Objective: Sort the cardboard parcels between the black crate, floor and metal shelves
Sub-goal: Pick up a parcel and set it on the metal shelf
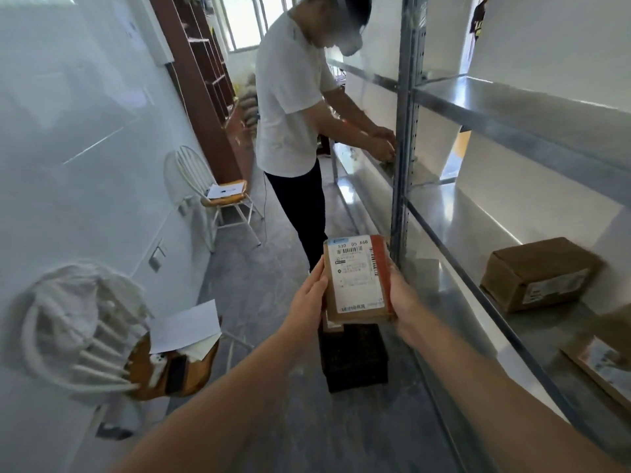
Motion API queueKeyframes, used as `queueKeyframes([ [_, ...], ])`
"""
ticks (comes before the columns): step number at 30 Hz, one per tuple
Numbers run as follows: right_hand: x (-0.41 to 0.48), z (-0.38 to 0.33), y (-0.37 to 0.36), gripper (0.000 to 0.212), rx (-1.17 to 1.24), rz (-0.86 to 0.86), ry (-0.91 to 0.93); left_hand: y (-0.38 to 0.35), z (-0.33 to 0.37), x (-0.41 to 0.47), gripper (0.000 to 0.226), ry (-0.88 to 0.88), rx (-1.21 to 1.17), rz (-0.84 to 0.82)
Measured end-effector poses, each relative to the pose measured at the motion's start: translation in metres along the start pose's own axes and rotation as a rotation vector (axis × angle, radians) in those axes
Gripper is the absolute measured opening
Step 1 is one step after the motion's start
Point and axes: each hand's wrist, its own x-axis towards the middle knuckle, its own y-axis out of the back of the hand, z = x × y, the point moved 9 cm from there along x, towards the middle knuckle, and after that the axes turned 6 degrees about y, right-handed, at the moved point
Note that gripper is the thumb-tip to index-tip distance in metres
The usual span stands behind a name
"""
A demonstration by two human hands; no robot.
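My left hand lies with straight fingers pressed together, flat against the left side of the cardboard parcel. My right hand grips the opposite side: the thumb rests along the edge with the red tape, and the other fingers go under the parcel, out of my view. The parcel is held between both hands in the air, its white label with a barcode turned up to the camera. It is just above the black crate, which stands on the grey floor close to the metal shelves.

Under the held parcel a piece of brown cardboard shows at the top of the crate. It is perhaps another parcel lying inside, but my hands cover most of it.

On the lower shelf at my right a second brown parcel lies on its own, well apart from the one I hold. A third parcel lies nearer to me, at the edge of the frame and blurred.

Further along the aisle another person in a white shirt stands with both hands at the shelf. By the left wall a white chair carries papers on an orange cushion. A nearer chair carries white cloth and a sheet of paper.
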Motion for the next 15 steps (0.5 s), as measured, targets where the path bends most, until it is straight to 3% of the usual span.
queueKeyframes([
  [10,0.052,0.018,0.031,0.059,-0.140,-0.083,-0.143,-0.020,-0.010,0.041,0.040,0.025,-0.032,0.081],
  [15,0.074,0.006,0.047,0.061,-0.228,-0.070,-0.098,-0.028,-0.021,0.067,0.040,0.052,-0.062,0.096],
])
